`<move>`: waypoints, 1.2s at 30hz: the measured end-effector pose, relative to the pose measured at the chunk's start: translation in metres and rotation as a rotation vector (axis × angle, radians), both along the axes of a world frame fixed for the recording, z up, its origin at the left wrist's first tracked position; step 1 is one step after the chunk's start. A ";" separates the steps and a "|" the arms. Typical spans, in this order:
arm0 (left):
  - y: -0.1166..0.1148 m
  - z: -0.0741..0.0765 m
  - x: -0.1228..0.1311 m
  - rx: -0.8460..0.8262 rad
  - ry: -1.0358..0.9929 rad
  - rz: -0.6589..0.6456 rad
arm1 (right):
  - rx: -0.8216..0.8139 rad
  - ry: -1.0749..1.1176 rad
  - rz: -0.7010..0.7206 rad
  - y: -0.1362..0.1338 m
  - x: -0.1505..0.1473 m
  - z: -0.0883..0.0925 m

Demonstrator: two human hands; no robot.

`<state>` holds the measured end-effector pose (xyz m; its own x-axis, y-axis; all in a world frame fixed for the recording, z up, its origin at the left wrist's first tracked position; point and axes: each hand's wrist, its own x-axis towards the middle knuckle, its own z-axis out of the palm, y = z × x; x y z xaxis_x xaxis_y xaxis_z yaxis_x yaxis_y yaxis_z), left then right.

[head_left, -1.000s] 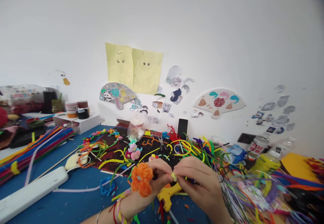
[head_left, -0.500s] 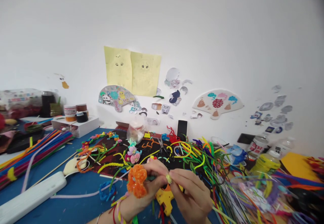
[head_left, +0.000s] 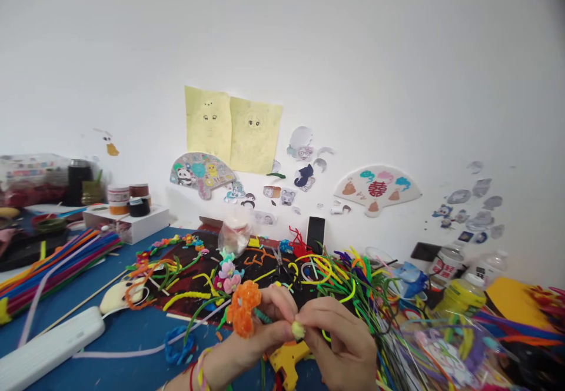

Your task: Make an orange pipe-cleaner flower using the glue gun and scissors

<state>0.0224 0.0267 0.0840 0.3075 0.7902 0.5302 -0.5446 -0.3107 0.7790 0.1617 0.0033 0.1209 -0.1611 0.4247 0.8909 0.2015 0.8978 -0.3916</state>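
**Tiny yellow piece [head_left: 298,330] pinched between two hands**

So the left hand [head_left: 276,323] and right hand [head_left: 338,335] meet fingertip to fingertip, low and just right of centre, with that fuzzy pale yellow bit right in the middle. Both have thumb and fingers drawn in tight on it. There's also a shiny orange flower [head_left: 243,308] up against the left hand; can't tell if it's gripped or just hooked on there. Just below the hands is a yellow gun-shaped tool [head_left: 289,363], partly covered. Pastel flowers [head_left: 230,278] sit past the orange one, scissors [head_left: 282,266] lie beyond the hands, and a blue pipe-cleaner coil [head_left: 179,345] rests on the blue table [head_left: 132,376].
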 end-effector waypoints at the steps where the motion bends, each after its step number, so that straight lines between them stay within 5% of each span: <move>1: 0.000 0.000 -0.001 0.001 0.013 0.024 | -0.013 0.005 -0.005 0.000 -0.001 -0.002; 8: 0.000 0.000 -0.006 0.130 0.060 0.193 | 0.100 0.089 -0.119 0.003 -0.010 -0.021; 12: 0.000 0.007 -0.006 0.153 0.130 0.258 | 0.172 0.046 -0.224 0.001 -0.009 -0.017; 17: 0.000 0.020 -0.012 0.351 0.215 0.437 | -0.105 -0.112 -0.234 -0.005 -0.002 0.004; 20: -0.002 0.027 -0.017 0.485 0.286 0.402 | -0.273 -0.118 -0.206 -0.007 0.000 0.010; 28: 0.000 0.025 -0.017 0.376 0.253 0.386 | -0.620 -0.057 0.087 -0.005 0.006 0.013; 36: 0.007 0.016 -0.013 0.377 0.200 0.385 | -0.667 0.019 0.090 -0.002 0.005 0.010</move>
<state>0.0091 0.0341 0.0996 0.1582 0.6324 0.7583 -0.1908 -0.7339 0.6519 0.1664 0.0012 0.1305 -0.2084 0.8706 0.4457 0.1246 0.4756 -0.8708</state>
